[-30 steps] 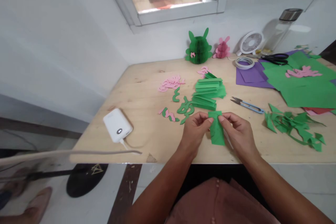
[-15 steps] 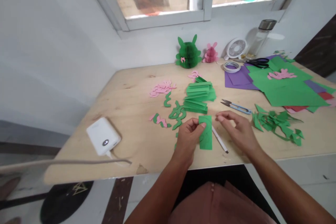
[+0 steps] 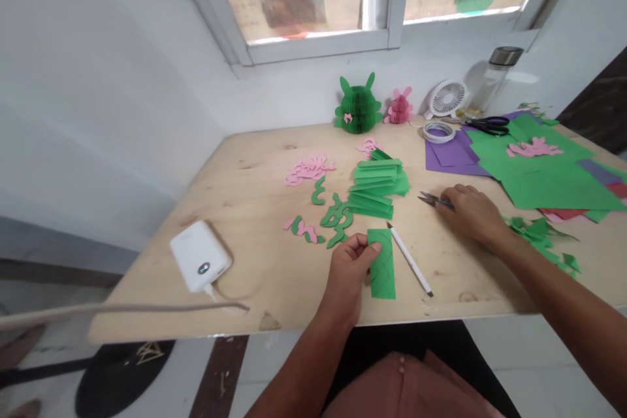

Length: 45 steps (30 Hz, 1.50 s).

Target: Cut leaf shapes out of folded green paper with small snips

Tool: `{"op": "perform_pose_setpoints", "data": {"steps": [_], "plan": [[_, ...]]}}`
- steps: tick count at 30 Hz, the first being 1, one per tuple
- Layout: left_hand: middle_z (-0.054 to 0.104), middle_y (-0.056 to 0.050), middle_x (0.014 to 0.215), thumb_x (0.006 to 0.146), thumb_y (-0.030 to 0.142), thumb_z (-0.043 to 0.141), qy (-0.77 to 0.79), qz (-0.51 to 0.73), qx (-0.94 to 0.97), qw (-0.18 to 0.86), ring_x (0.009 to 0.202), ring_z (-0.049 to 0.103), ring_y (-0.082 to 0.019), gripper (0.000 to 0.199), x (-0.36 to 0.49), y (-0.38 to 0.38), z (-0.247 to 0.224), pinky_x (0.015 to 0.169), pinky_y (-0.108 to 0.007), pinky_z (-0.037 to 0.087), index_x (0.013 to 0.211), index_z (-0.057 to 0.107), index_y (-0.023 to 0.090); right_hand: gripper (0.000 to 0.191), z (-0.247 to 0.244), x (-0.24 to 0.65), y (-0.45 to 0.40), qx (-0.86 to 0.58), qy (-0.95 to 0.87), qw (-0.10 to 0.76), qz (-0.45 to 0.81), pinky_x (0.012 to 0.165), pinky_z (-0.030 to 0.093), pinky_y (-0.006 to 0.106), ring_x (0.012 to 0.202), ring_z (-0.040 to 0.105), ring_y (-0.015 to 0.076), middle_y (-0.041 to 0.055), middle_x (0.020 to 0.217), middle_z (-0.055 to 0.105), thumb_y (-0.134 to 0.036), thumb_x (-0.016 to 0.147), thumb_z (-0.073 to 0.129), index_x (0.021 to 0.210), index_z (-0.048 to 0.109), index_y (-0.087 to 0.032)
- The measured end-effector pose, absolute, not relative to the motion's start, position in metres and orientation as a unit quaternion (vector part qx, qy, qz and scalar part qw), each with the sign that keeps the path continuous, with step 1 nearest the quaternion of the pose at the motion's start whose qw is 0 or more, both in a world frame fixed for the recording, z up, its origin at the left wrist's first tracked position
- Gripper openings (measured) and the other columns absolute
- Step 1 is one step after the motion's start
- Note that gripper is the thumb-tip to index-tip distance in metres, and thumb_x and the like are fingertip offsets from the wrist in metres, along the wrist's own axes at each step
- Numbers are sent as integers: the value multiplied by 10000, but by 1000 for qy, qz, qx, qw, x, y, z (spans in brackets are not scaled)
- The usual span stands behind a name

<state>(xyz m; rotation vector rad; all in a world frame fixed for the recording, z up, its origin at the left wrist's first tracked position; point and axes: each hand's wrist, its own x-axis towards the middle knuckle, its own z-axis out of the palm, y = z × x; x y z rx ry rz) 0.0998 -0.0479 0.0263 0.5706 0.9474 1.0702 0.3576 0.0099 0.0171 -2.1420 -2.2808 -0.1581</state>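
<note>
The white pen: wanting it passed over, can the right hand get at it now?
Probably yes: the right hand lies close by on the wooden table, with only bare wood between it and the white pen.

Plywood table [image 3: 255, 274] scattered with paper cutouts [image 3: 308, 170]

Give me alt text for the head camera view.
A person's left hand holds a green paper strip on a plywood table, while the right hand is on small thread snips. Folded green paper strips and cut pink paper shapes lie nearby.
</note>
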Motion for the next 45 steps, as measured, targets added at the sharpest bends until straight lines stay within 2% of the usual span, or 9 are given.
{"op": "perform_pose_setpoints", "data": {"steps": [8, 14, 18, 20, 24, 26, 33, 39, 45], "plan": [[609, 18, 605, 591, 243, 767, 430, 493, 251, 714, 562, 542, -84, 200, 108, -48, 26, 581, -195, 423, 649, 600, 150, 235, 18, 355, 9, -699, -709, -8, -93, 676, 356, 360, 790, 616, 290, 162, 856, 695, -300, 857, 492, 924, 628, -120], [620, 9, 588, 612, 266, 751, 429, 496, 252, 712, 545, 596, -118, 212, 117, -50, 30, 573, -216, 447, 684, 592, 146, 187, 21, 345, -3, -710, -696, 11, -104, 547, 294, 308, 713, 625, 253, 142, 885, 693, -190, 894, 426, 953, 598, -145], [629, 8, 595, 625, 253, 744, 424, 503, 244, 713, 543, 609, -124, 209, 121, -51, 31, 565, -220, 458, 705, 582, 148, 143, 35, 337, -25, -730, -645, 216, -64, 519, 328, 291, 662, 614, 217, 111, 892, 677, -274, 884, 475, 895, 582, -180], [633, 5, 601, 627, 262, 748, 417, 503, 244, 716, 550, 616, -132, 217, 124, -51, 30, 565, -231, 469, 714, 585, 149, 148, 43, 329, -45, -726, -596, 338, 62, 510, 374, 275, 537, 575, 172, 42, 693, 645, -345, 874, 524, 891, 552, -200], [638, 0, 617, 635, 281, 756, 417, 491, 246, 724, 539, 609, -127, 229, 129, -51, 26, 554, -232, 473, 730, 596, 149, 254, 46, 307, -88, -656, -470, 485, 336, 425, 375, 243, 419, 473, 123, -17, 599, 609, -472, 855, 559, 886, 490, -229], [637, 1, 622, 640, 284, 755, 421, 481, 244, 729, 537, 603, -121, 228, 131, -51, 24, 547, -226, 468, 739, 597, 152, 283, 40, 298, -103, -646, -421, 493, 402, 417, 353, 234, 434, 449, 122, -29, 565, 562, -495, 856, 560, 919, 538, -220], [621, 12, 630, 644, 257, 744, 412, 481, 240, 736, 563, 567, -96, 189, 138, -52, 24, 582, -208, 444, 716, 600, 158, 475, 18, 281, -119, -643, -387, 484, 450, 571, 384, 259, 604, 462, 142, 21, 665, 542, -572, 903, 440, 715, 638, -184], [615, 20, 643, 637, 230, 751, 408, 493, 227, 734, 566, 516, -70, 182, 140, -54, 29, 563, -182, 403, 701, 600, 152, 371, 13, 263, -123, -606, -310, 515, 520, 499, 308, 225, 557, 396, 105, -14, 667, 495, -542, 822, 609, 944, 671, -197], [605, 23, 640, 651, 230, 746, 406, 491, 245, 731, 559, 509, -70, 176, 139, -55, 32, 563, -186, 410, 695, 594, 153, 354, 12, 252, -125, -560, -254, 536, 578, 412, 182, 205, 486, 273, 67, -22, 636, 453, -525, 812, 635, 753, 609, -177]]}}
